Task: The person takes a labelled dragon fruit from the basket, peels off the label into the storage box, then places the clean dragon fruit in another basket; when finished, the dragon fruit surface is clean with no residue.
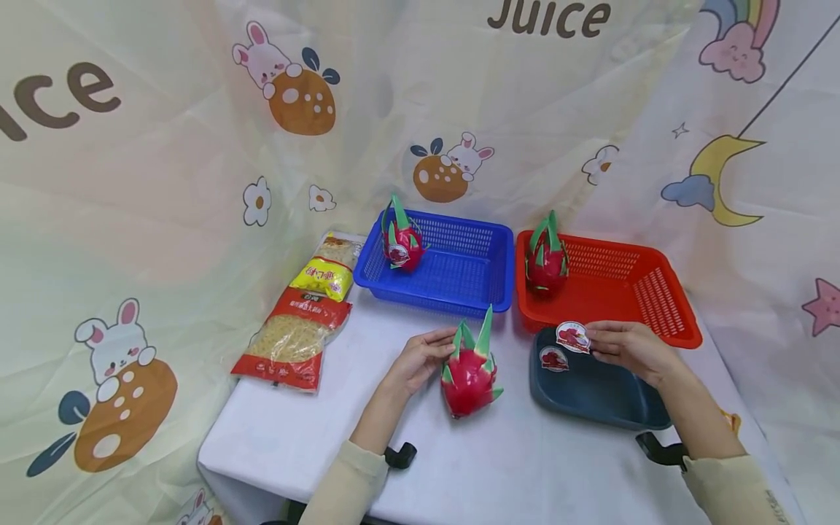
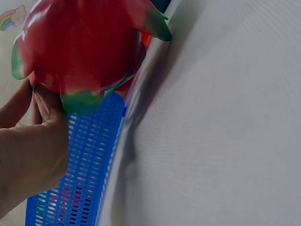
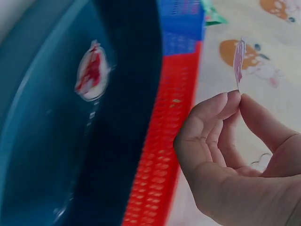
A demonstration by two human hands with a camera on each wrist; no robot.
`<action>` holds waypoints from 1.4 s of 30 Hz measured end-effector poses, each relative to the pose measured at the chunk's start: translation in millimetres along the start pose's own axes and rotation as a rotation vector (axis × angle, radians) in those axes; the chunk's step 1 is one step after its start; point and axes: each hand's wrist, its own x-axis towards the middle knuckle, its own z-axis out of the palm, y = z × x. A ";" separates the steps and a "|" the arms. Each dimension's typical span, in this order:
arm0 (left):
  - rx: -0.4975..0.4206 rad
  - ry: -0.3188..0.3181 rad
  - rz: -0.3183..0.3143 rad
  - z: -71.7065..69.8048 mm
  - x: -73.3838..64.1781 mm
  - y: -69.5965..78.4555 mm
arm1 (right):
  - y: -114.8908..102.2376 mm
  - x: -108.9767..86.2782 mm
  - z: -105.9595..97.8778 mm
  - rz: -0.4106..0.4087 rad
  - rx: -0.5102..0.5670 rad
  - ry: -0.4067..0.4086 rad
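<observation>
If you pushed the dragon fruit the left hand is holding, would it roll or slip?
The dragon fruit would probably roll unevenly: its body is rounded, but green-tipped leaves jut out. It may feel slippery, since its red surface shines. Those leaves might offer an easier grip, as the left hand holds it beside them.

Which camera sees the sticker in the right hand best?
The head view: there you see the sticker nearly face-on, red and white. The right wrist view has it almost edge-on, a thin sliver pinched by the right hand. The left wrist view doesn't show it.
</observation>
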 end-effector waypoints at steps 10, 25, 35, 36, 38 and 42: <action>-0.001 0.002 0.009 0.1 -0.6 -2.5 | 20.6 4.7 -18.3 0.141 -0.018 0.018; -0.038 0.005 0.010 -3.5 -2.3 -3.9 | 36.0 8.5 -22.0 0.205 -0.056 0.068; -0.050 -0.007 0.019 -3.4 -2.3 -5.5 | 52.0 14.5 -22.5 0.228 -0.228 0.156; -0.051 -0.008 0.021 -3.5 -2.4 -5.6 | 53.0 14.6 -22.2 0.225 -0.242 0.158; -0.058 -0.005 0.023 -3.6 -2.5 -5.6 | 53.9 14.3 -20.9 0.223 -0.261 0.165; -0.060 0.004 0.022 -3.7 -2.6 -5.0 | 55.1 14.4 -20.0 0.217 -0.286 0.161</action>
